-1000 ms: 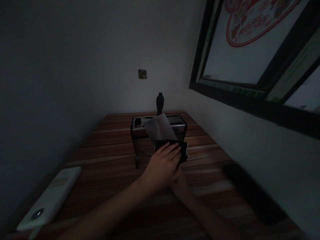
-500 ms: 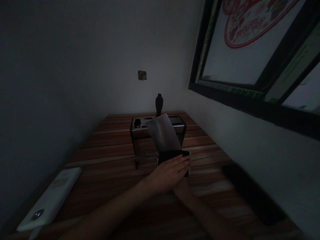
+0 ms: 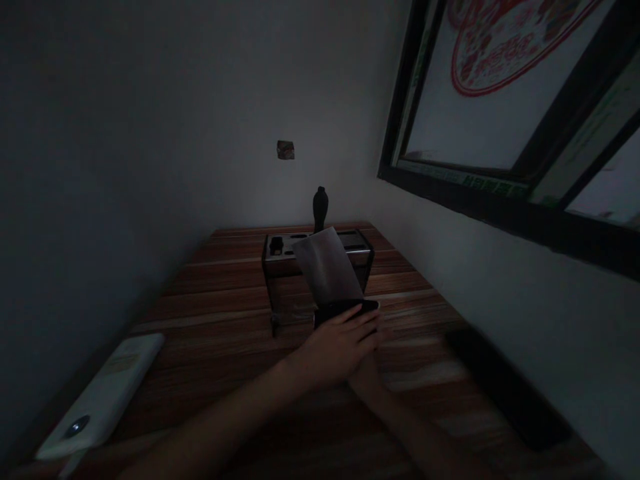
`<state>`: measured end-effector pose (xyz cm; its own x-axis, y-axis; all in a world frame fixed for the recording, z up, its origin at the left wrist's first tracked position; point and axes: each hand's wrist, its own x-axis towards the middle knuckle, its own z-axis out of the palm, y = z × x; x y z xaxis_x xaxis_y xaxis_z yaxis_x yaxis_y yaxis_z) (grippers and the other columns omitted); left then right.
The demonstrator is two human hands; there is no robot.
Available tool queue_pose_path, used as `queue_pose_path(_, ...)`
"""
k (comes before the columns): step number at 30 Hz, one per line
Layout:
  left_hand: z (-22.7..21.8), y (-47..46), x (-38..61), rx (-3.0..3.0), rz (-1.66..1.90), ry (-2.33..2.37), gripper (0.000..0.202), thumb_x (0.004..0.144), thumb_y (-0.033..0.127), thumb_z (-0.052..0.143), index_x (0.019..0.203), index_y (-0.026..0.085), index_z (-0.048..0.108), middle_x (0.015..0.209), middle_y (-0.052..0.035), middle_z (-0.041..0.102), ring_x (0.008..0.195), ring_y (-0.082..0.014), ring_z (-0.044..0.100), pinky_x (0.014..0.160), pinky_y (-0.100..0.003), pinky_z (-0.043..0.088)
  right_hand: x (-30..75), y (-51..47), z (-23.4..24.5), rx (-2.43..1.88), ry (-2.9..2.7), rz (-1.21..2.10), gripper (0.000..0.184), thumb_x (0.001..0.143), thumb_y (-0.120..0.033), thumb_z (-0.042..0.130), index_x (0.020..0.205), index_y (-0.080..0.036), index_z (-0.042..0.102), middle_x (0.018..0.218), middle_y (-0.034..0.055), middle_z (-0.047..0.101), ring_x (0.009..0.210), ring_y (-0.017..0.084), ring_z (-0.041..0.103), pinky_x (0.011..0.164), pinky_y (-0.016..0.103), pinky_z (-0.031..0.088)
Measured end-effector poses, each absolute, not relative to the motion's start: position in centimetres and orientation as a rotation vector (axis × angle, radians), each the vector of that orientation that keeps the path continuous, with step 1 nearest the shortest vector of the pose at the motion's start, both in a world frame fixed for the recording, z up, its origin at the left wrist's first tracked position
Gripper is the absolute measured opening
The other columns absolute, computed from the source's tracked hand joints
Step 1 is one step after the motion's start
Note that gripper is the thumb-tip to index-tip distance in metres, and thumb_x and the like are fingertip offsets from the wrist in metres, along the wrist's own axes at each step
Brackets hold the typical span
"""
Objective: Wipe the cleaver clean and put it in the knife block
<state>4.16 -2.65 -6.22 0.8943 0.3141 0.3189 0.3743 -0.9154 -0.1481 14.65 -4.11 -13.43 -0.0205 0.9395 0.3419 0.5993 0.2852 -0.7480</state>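
Note:
A broad, flat grey blade, like a cleaver's [image 3: 330, 267], tilts up and away from me. Around its lower end is a black piece [image 3: 325, 313] with a pale edge; I cannot tell whether it is cloth or a cover. My left hand [image 3: 340, 343] lies across this black piece, its fingers bent over the front. Beneath and behind it is my right hand [image 3: 367, 373], holding from below with its fingers mostly hidden. No handle of the blade shows. Just beyond stands a knife rack [image 3: 280, 267] with slots in its metal top and a dark handle [image 3: 320, 207] rising behind it.
A white device [image 3: 107, 393] with a round metal button and a cable lies at the left. Along the right wall is a long black object [image 3: 507, 387]. The wood-grain tabletop [image 3: 210, 313] meets walls on both sides; a dark-framed window [image 3: 465, 133] is at upper right.
My left hand's fingers have shifted slightly and spread a little more over the black piece. The blade keeps nearly the same place and tilt.

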Motion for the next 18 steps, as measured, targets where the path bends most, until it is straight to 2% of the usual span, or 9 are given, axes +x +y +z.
queue_pose_path(4,-5.3,-2.4,3.7,-2.803,-0.372,-0.582,0.045,0.093,0.019,0.034,0.138,0.014,0.032,0.147,-0.0079,0.034,0.138,-0.0167,0.022,0.113,-0.035,0.017,14.8,-4.2,-14.4,-1.351,-1.743,0.572,0.031,0.09,-0.035,0.05,0.114,-0.016,0.055,0.117,0.0074,0.056,0.097,0.019,0.059,0.083,0.037,0.05)
queue_pose_path(7,-4.2,-1.9,3.0,-2.779,-0.394,-0.635,0.05,0.091,0.017,0.035,0.14,0.015,0.027,0.148,-0.0061,0.031,0.138,-0.0154,0.021,0.114,-0.034,0.016,14.9,-4.4,-14.7,-1.321,-1.743,0.615,0.026,0.083,-0.028,0.06,0.106,-0.015,0.059,0.104,0.01,0.064,0.094,0.023,0.062,0.077,0.036,0.051)
queue_pose_path(10,-3.0,-1.0,2.2,-2.725,-0.491,-0.728,0.055,0.086,0.01,0.038,0.139,0.014,0.027,0.148,-0.0058,0.031,0.139,-0.015,0.02,0.115,-0.036,0.015,14.9,-4.4,-14.6,-1.284,-1.73,0.668,0.023,0.081,-0.026,0.058,0.1,-0.014,0.061,0.093,0.0103,0.069,0.086,0.024,0.064,0.075,0.033,0.05)
queue_pose_path(14,-1.5,0.5,0.6,-2.629,-0.667,-0.804,0.053,0.079,0.002,0.04,0.131,0.009,0.037,0.145,-0.0097,0.038,0.138,-0.0167,0.023,0.114,-0.039,0.02,14.7,-4.4,-14.5,-1.317,-1.744,0.63,0.022,0.081,-0.029,0.054,0.096,-0.015,0.061,0.081,0.0074,0.068,0.072,0.019,0.062,0.067,0.028,0.048)
queue_pose_path(18,-0.4,1.3,-0.8,-2.532,-0.804,-0.886,0.047,0.075,0.0,0.044,0.12,0.012,0.05,0.14,-0.0132,0.042,0.134,-0.0237,0.031,0.11,-0.045,0.03,14.7,-4.3,-14.7,-1.388,-1.771,0.603,0.024,0.082,-0.035,0.052,0.087,-0.014,0.06,0.069,0.0041,0.064,0.061,0.017,0.057,0.058,0.025,0.044)
